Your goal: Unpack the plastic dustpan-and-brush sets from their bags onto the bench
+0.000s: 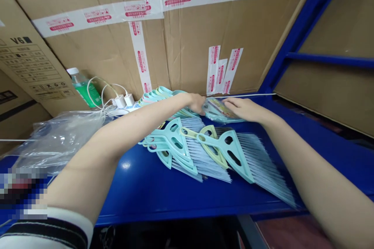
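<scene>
I see the left hand partly curled, fingers at the left end of a clear-wrapped packet; cannot tell whether it grips. Right hand half open, fingers loosely bent over the packet's right end; hold unclear to me. Packet lies at the back of the blue shelf, near the taped cardboard. Brushes overlap in front. Left forearm hides part of the pale-blue stack. Packet's label too blurred to read; left sleeve cut off by the frame.
</scene>
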Action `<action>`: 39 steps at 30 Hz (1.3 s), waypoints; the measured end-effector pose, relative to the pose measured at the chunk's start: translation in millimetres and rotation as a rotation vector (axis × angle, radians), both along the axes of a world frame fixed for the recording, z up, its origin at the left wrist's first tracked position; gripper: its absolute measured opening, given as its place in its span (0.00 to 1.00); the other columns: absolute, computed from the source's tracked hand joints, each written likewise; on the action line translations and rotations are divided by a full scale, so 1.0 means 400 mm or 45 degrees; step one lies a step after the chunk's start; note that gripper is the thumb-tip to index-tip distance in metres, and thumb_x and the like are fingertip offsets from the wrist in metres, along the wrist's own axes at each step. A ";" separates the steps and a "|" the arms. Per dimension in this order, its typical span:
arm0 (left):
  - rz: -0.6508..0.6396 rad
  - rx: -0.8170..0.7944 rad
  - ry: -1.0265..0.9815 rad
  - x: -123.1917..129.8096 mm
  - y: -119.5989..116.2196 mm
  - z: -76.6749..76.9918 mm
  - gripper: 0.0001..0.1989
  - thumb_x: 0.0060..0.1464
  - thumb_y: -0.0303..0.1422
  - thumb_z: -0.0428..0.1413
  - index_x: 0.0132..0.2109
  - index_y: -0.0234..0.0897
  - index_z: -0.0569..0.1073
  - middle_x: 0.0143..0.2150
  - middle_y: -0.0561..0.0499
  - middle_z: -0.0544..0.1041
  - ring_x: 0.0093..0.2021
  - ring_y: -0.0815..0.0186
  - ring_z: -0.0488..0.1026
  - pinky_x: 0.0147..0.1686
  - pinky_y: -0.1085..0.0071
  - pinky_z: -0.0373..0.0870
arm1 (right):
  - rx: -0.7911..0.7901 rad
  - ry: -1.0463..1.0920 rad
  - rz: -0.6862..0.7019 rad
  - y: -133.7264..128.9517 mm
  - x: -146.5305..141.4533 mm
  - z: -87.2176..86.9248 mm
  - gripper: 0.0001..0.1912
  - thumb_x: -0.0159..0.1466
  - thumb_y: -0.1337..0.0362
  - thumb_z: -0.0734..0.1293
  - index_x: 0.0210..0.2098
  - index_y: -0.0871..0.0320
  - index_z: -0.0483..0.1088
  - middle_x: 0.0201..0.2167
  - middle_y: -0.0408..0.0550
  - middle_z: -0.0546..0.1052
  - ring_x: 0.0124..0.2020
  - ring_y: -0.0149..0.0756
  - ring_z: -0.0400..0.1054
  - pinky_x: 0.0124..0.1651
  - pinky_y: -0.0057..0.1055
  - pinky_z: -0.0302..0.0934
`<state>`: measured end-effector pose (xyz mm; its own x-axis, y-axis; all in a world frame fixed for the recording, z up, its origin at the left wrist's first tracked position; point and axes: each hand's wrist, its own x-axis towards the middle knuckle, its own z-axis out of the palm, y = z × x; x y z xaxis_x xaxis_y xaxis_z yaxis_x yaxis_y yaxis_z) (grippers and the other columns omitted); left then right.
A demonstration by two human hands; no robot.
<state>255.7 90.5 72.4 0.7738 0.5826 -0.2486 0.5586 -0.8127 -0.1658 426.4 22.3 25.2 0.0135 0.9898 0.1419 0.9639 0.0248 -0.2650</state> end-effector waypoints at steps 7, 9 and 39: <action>-0.013 0.202 0.012 0.005 -0.033 0.013 0.31 0.58 0.31 0.50 0.66 0.27 0.54 0.58 0.33 0.71 0.58 0.54 0.70 0.53 0.64 0.66 | -0.032 0.084 -0.153 0.034 0.061 -0.044 0.17 0.58 0.67 0.61 0.42 0.54 0.79 0.35 0.51 0.81 0.43 0.48 0.75 0.44 0.36 0.68; -0.056 0.249 -0.091 -0.003 -0.038 0.026 0.30 0.59 0.30 0.48 0.66 0.27 0.53 0.60 0.34 0.69 0.58 0.53 0.69 0.54 0.63 0.66 | -0.036 0.155 -0.166 0.034 0.064 -0.043 0.19 0.60 0.67 0.59 0.44 0.56 0.78 0.31 0.50 0.81 0.36 0.45 0.76 0.38 0.33 0.69; 0.160 0.541 -0.743 -0.608 -0.341 0.009 0.28 0.65 0.36 0.43 0.68 0.35 0.47 0.58 0.38 0.72 0.50 0.56 0.75 0.44 0.63 0.73 | -0.048 0.807 0.574 -0.018 -0.284 0.075 0.31 0.51 0.58 0.73 0.54 0.57 0.69 0.26 0.40 0.68 0.25 0.33 0.67 0.30 0.33 0.65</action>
